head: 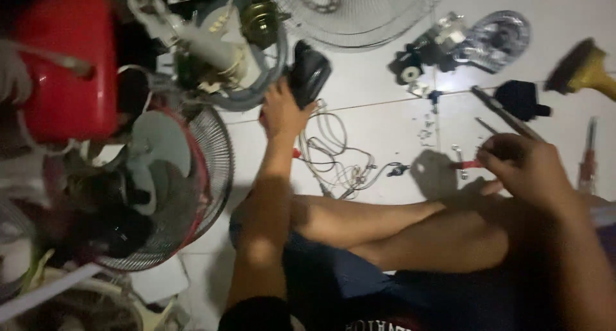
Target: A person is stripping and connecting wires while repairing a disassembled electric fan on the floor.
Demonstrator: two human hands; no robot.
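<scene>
My left hand (pixel 280 110) reaches forward and grips a black plastic fan housing part (pixel 309 73), next to a dismantled fan motor (pixel 221 45) with a white neck and a brass-coloured cap. My right hand (pixel 523 164) is at the right over the white tiled floor (pixel 385 122), closed around a slim tool with a red handle (pixel 467 165) that pokes out to the left. Small screws (pixel 426 127) lie on the floor just beyond it. My crossed bare legs (pixel 385 231) fill the lower middle.
A fan with a red grille and grey blades (pixel 173 177) lies at the left, and a red base (pixel 67 68) above it. A wire grille (pixel 359 10) sits at the top, a white cable (pixel 333 154) in the middle, and a motor, pliers, a brush and a screwdriver (pixel 588 154) at the right.
</scene>
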